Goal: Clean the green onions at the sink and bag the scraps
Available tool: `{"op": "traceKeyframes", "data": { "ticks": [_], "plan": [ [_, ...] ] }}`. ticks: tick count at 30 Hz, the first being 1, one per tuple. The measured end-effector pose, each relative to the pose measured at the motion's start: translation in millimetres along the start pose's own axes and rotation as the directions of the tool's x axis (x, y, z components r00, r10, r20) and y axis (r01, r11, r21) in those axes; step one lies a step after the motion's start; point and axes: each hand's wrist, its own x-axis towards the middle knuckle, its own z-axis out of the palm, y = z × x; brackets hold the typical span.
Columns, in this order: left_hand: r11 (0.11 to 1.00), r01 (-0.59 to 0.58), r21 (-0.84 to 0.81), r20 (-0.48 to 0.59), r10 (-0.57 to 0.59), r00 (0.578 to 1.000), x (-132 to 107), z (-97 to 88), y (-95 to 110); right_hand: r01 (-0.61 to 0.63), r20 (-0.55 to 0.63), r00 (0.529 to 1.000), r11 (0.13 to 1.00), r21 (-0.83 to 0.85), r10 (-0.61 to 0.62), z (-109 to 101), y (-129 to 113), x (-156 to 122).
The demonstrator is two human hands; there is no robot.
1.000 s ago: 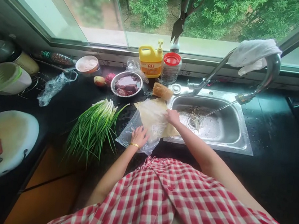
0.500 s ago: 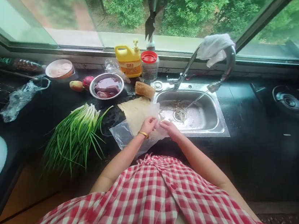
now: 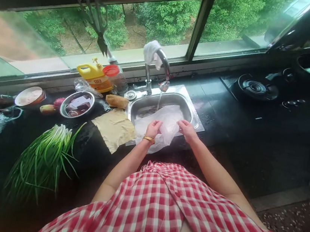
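A clear plastic bag [image 3: 165,123] is held stretched over the front edge of the steel sink [image 3: 191,115]. My left hand [image 3: 153,129], with a gold bangle on the wrist, pinches the bag's left side. My right hand [image 3: 187,130] grips its right side. Water runs from the tap [image 3: 161,62] into the sink just behind the bag. A beige sheet [image 3: 115,129] lies flat on the black counter left of my left hand.
Green onions [image 3: 44,157] lie at the left. Behind them stand a steel bowl of dark meat [image 3: 77,104], a yellow detergent bottle [image 3: 95,76], a red-lidded jar [image 3: 116,77] and a brown sponge [image 3: 116,100]. A gas hob [image 3: 256,87] is at the right.
Both hands lifted the plastic bag off the beige sheet and carried it right, over the sink. The sheet now lies bare on the counter. My view swung to the right.
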Motion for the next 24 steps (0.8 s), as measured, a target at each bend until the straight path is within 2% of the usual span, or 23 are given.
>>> {"op": "traceKeyframes", "data": {
  "ticks": [3,6,8,11,14,18,20,24],
  "plan": [
    [0.996,0.022,-0.086,-0.055,-0.027,0.998,-1,36.4,-4,-0.15,-0.02,0.988,0.976,0.157,0.155,-66,-22,13],
    [0.927,0.177,-0.33,-0.039,-0.201,0.979,0,69.0,-9,-0.295,0.03,0.951,0.877,0.38,0.307,-124,-38,21],
    [0.844,0.278,-0.458,0.005,-0.311,0.95,2,87.4,-14,-0.315,0.064,0.943,0.82,0.478,0.325,-153,-39,20],
    [0.782,0.347,-0.518,0.048,-0.379,0.924,8,108.4,-23,-0.293,0.076,0.952,0.805,0.515,0.297,-180,-33,17],
    [0.806,0.378,-0.456,0.083,-0.385,0.919,14,120.2,-34,-0.231,0.004,0.962,0.809,0.541,0.273,-194,-31,19],
    [0.893,0.314,-0.322,0.129,-0.287,0.949,27,122.5,-36,-0.025,-0.139,0.982,0.82,0.572,0.126,-198,-39,31],
    [0.901,0.304,-0.308,0.153,-0.269,0.951,39,122.1,-30,-0.01,-0.143,0.984,0.847,0.532,0.102,-190,-42,33],
    [0.855,0.39,-0.342,0.155,-0.357,0.921,71,125.6,-13,-0.081,-0.116,0.985,0.936,0.342,0.128,-158,-38,23]
  ]
}}
